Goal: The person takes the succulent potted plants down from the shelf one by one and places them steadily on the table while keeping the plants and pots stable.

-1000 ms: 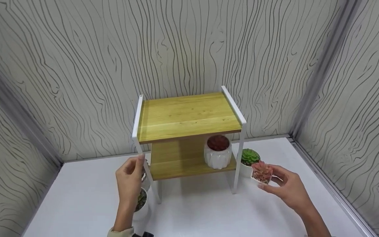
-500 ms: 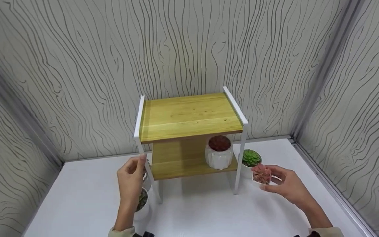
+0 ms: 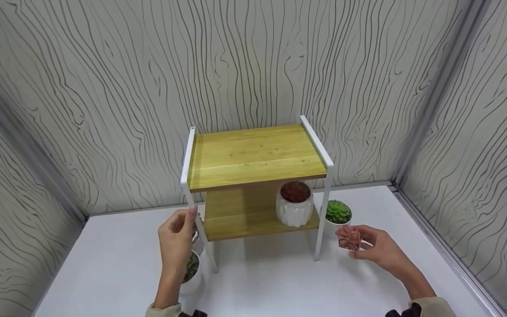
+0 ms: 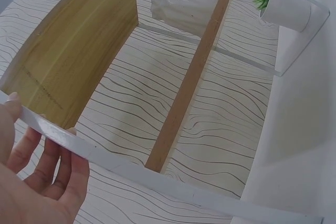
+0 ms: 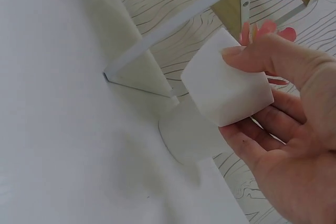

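A two-tier wooden shelf (image 3: pixel 253 154) with white metal side frames stands on the white table. My left hand (image 3: pixel 176 240) grips its left front leg, thumb on one side and fingers curled behind the white bar (image 4: pixel 121 166). My right hand (image 3: pixel 385 253) holds a small potted pink succulent (image 3: pixel 348 237) above the table, right of the shelf. In the right wrist view, thumb and fingers pinch its white angular pot (image 5: pixel 223 85), which is tilted there. Behind it, a green succulent (image 3: pixel 338 211) in a white round pot stands beside the shelf's right leg.
A white ribbed pot (image 3: pixel 294 211) with a dark red top stands at the right end of the lower shelf board (image 3: pixel 240 224). Left of the shelf, another potted green plant (image 3: pixel 192 268) is partly hidden by my left wrist. Wood-patterned walls (image 3: pixel 253 61) enclose the table.
My right hand has lowered slightly with the pink succulent, and its pot looks more upright. My left hand keeps its grip on the shelf leg. The head view has shifted a little.
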Demonstrator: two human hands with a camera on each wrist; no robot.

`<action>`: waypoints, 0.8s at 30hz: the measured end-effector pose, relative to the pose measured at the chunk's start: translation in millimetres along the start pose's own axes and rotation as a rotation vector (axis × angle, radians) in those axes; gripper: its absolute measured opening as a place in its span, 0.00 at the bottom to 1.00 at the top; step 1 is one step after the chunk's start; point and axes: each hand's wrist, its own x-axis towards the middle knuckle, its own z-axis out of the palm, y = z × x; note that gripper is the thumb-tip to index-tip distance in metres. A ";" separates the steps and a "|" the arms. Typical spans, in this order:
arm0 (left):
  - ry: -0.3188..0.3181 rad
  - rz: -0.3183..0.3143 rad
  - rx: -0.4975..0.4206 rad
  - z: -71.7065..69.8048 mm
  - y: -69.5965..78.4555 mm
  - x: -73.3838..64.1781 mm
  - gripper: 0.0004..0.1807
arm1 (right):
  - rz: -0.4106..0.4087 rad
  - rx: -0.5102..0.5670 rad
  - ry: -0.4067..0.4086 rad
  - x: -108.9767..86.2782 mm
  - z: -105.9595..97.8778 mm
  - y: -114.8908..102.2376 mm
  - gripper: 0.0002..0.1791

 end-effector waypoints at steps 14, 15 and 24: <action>-0.002 0.003 0.006 0.0 0.0 1.1 0.15 | 0.100 -0.018 0.039 8.1 0.0 33.7 0.40; -0.003 0.000 0.007 0.2 0.2 1.1 0.15 | 0.118 -0.028 0.049 8.4 -0.4 35.8 0.40; 0.007 -0.013 0.017 0.8 1.8 1.3 0.18 | 0.215 -0.107 0.116 9.2 -5.3 48.6 0.42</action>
